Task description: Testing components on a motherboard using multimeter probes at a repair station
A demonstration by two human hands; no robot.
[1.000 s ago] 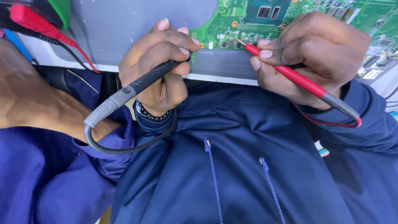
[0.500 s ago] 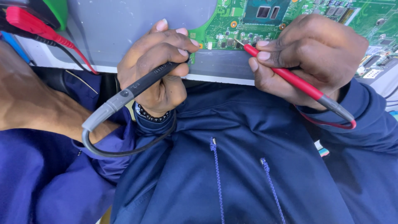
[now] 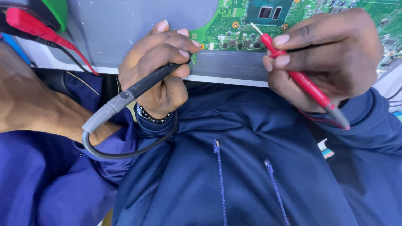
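Head camera, looking down at the person's own lap and the near edge of a grey desk [image 3: 125,33]. The left hand [image 3: 161,62] is closing around a black test probe [image 3: 142,83], gripping it like a pen, with its front end hiding under the fingers at the lower edge of a green circuit board [image 3: 226,29]. A grey collar at the probe's rear is leading into a black cable [image 3: 121,152] that is looping down over the blue hooded top [image 3: 234,167]. The right hand [image 3: 326,54] is pinching a red test probe [image 3: 301,79] between thumb and fingertips, and its thin metal needle [image 3: 256,29] is pointing up and left over the board, just below a dark square chip [image 3: 268,10]; whether the needle is touching the board cannot be told.

The step in hand seems to be probing points on the board with both leads. The next move likely calls for a steady, fine placement of the red tip on one small contact without sliding across its neighbours.

The board is lying flat on the desk, green and densely studded with tiny components. A red plug and lead [image 3: 37,29] are sitting at the upper left beside a green-edged device [image 3: 56,10].
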